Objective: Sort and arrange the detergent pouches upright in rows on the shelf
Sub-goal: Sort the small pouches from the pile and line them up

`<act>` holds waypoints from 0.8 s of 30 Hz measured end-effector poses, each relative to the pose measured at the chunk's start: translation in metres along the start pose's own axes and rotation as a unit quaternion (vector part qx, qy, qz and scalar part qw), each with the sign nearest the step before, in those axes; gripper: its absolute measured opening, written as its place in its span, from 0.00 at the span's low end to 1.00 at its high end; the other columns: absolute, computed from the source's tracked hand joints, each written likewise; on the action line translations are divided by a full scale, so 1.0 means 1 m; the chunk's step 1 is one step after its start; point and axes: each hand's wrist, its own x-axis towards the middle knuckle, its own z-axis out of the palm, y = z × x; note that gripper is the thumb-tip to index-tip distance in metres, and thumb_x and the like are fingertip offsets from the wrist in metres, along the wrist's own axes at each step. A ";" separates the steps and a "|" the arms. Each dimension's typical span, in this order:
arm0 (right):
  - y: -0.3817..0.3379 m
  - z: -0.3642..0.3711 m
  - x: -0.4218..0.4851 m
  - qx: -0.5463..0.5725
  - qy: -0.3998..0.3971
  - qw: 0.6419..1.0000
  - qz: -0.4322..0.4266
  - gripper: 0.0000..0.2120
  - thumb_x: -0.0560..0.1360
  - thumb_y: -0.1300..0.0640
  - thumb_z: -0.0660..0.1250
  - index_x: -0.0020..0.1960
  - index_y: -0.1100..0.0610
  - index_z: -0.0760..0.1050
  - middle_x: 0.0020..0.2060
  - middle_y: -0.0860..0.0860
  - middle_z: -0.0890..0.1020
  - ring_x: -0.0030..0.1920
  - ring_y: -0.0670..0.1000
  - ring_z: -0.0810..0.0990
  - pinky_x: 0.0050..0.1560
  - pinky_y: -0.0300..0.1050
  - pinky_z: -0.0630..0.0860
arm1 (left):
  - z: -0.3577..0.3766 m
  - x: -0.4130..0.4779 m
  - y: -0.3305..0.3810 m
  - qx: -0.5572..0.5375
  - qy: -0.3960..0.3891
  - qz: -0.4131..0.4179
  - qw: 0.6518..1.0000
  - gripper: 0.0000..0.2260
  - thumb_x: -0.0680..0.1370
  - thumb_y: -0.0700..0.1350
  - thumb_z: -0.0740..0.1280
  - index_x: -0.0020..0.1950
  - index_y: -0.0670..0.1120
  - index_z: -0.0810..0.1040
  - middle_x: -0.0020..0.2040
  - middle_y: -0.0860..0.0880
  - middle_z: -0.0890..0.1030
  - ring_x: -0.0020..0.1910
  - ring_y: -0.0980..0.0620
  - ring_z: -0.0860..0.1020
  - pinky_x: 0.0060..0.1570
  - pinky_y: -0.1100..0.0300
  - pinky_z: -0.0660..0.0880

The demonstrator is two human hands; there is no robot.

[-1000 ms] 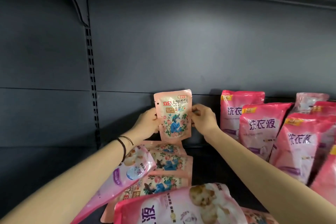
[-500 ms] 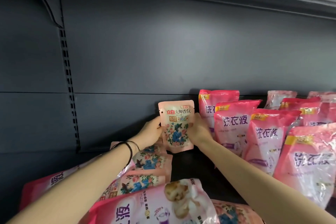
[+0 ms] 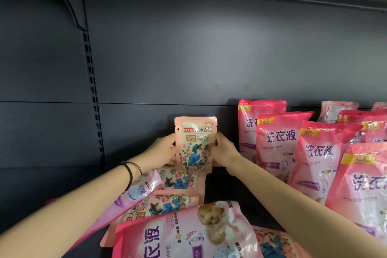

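Fingers (image 3: 170, 145): curled on both side edges of the small flowered pouch (image 3: 194, 144), left hand (image 3: 162, 151) and right hand (image 3: 226, 153) pinching one edge each, probably to steady the soft pack while it is stood up.
Pouch: upright, facing forward, near the back panel (image 3: 209, 58); its base is hidden.
Shelf (image 3: 240, 205), right side: large pink pouches (image 3: 278, 148) standing in rows.
Shelf, front left: flowered pouches (image 3: 180, 180) and a big pink pouch (image 3: 188, 234) lying flat, apparently unsorted.
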 end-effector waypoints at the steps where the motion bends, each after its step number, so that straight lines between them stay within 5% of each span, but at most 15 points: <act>1: 0.000 -0.001 0.000 0.001 -0.002 1.000 0.000 0.12 0.80 0.62 0.54 0.63 0.56 0.68 0.59 0.55 0.77 0.58 0.56 0.79 0.54 0.56 0.80 | 0.000 0.000 0.001 0.001 0.002 0.001 1.000 0.16 0.82 0.42 0.58 0.70 0.50 0.68 0.64 0.47 0.78 0.52 0.54 0.81 0.49 0.59 0.80; 7: -0.002 -0.015 0.000 -0.027 0.029 0.999 -0.024 0.11 0.81 0.61 0.56 0.62 0.59 0.70 0.59 0.57 0.78 0.57 0.56 0.79 0.56 0.55 0.79 | 0.008 0.007 0.008 0.024 0.022 0.007 0.999 0.15 0.82 0.41 0.59 0.69 0.45 0.70 0.65 0.45 0.77 0.61 0.46 0.78 0.54 0.52 0.79; 9: -0.004 -0.021 -0.001 -0.088 0.031 0.995 -0.022 0.11 0.81 0.61 0.57 0.61 0.62 0.72 0.57 0.58 0.79 0.55 0.57 0.80 0.54 0.55 0.80 | 0.010 0.009 0.006 0.054 0.024 0.014 0.998 0.14 0.82 0.41 0.59 0.67 0.45 0.72 0.64 0.46 0.78 0.60 0.48 0.79 0.49 0.59 0.80; 15: -0.028 -0.032 -0.020 -0.365 -0.165 0.915 0.048 0.17 0.80 0.55 0.60 0.65 0.63 0.71 0.45 0.59 0.81 0.34 0.53 0.81 0.32 0.42 0.77 | -0.005 0.008 0.008 0.220 0.021 -0.006 0.975 0.10 0.81 0.51 0.61 0.53 0.45 0.77 0.50 0.49 0.82 0.41 0.56 0.79 0.37 0.63 0.75; 19: -0.046 -0.031 -0.029 -0.476 -0.178 0.861 -0.009 0.21 0.78 0.53 0.66 0.66 0.64 0.70 0.47 0.57 0.81 0.31 0.49 0.76 0.31 0.38 0.74 | -0.026 -0.008 0.026 0.427 -0.008 0.004 0.904 0.15 0.80 0.58 0.58 0.46 0.49 0.77 0.39 0.51 0.79 0.36 0.54 0.76 0.30 0.60 0.67; 24: -0.066 -0.030 -0.041 -0.548 -0.188 0.813 -0.061 0.23 0.77 0.52 0.67 0.68 0.63 0.70 0.56 0.55 0.80 0.38 0.50 0.77 0.40 0.42 0.78 | -0.045 -0.047 0.047 0.598 -0.035 0.056 0.799 0.19 0.79 0.62 0.55 0.45 0.51 0.76 0.36 0.54 0.76 0.38 0.51 0.76 0.41 0.56 0.74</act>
